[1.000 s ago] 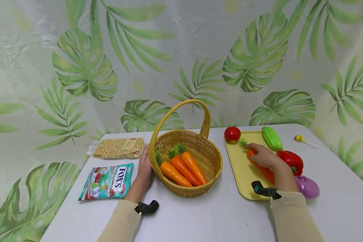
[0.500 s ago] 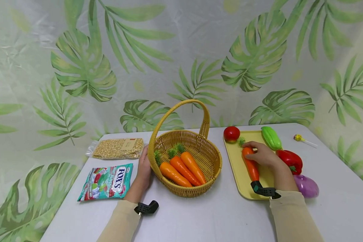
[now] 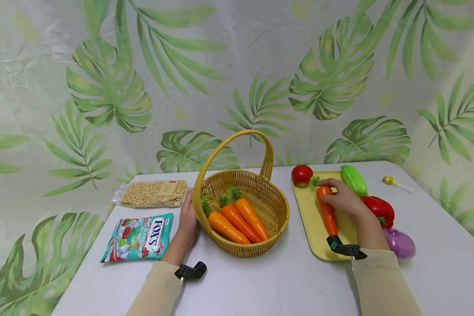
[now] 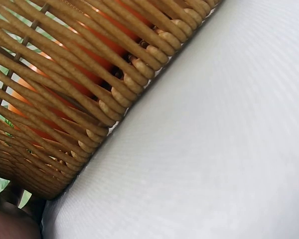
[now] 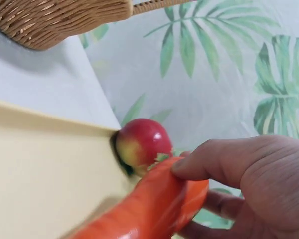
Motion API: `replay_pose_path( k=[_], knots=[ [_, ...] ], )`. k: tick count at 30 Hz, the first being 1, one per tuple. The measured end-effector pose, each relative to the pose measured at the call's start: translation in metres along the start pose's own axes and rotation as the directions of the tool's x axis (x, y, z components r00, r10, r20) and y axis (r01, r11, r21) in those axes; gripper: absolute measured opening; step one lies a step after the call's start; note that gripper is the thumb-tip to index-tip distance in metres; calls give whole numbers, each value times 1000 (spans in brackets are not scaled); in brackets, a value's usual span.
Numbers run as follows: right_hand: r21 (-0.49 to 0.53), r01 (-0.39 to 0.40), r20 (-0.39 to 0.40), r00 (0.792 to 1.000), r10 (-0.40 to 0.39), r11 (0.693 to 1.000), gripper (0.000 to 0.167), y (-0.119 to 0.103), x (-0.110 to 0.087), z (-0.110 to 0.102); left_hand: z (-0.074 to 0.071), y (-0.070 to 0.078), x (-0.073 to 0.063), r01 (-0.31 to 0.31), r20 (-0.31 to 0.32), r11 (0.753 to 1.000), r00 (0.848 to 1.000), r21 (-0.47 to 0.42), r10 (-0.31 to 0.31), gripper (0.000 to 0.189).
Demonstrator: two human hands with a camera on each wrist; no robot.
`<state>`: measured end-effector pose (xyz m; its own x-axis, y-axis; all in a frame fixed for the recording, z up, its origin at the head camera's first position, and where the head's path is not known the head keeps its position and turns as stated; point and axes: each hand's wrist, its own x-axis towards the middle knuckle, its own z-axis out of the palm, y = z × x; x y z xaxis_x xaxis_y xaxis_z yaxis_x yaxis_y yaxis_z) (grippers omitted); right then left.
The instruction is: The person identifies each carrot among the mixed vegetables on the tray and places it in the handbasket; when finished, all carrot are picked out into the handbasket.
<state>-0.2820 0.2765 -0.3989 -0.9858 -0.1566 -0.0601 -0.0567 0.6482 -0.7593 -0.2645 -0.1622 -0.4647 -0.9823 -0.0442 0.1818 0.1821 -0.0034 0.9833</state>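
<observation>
My right hand [image 3: 345, 202] grips a carrot [image 3: 327, 213] near its thick leafy end, over the yellow tray [image 3: 320, 250]. Thumb and fingers lie on either side of that carrot [image 5: 139, 209] in the right wrist view. Whether it touches the tray I cannot tell. At the back left corner of the tray sits a red round fruit [image 3: 302, 175]. My left hand [image 3: 187, 221] rests against the left side of a wicker basket [image 3: 245, 251], its fingertips partly hidden behind the handle. Three carrots [image 3: 237, 221] lie side by side in the basket.
Right of my right hand are a green vegetable [image 3: 353, 180], a red bell pepper [image 3: 379, 210], a purple eggplant-like vegetable [image 3: 400, 244] and a lollipop [image 3: 396, 183]. A bag of grains [image 3: 150, 193] and a FOX'S candy bag [image 3: 140, 237] lie at the left.
My right hand has shifted slightly, and the carrot in it has swung from slanting right to a more upright line on the tray. The left hand and basket stay put.
</observation>
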Motion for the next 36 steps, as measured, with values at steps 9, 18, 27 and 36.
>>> replay_pose_path(
  k=[9, 18, 27, 36],
  knots=[
    [53, 52, -107, 993, -46, 997, 47, -18, -4, -3, 0, 0, 0, -8, -1, 1000, 1000, 1, 8, 39],
    [43, 119, -224, 969, -106, 992, 49, -43, -10, -1, 0, 0, 1, -2, -6, 1000, 1000, 7, 2, 38],
    [94, 186, -362, 922, -140, 978, 49, -63, -16, 6, 1, -1, 1, 9, -12, 1000, 1000, -5, -9, 40],
    [127, 324, -495, 840, -224, 937, 46, -80, -19, 12, 1, -1, 1, 2, -16, 1000, 1000, -2, -2, 39]
  ],
)
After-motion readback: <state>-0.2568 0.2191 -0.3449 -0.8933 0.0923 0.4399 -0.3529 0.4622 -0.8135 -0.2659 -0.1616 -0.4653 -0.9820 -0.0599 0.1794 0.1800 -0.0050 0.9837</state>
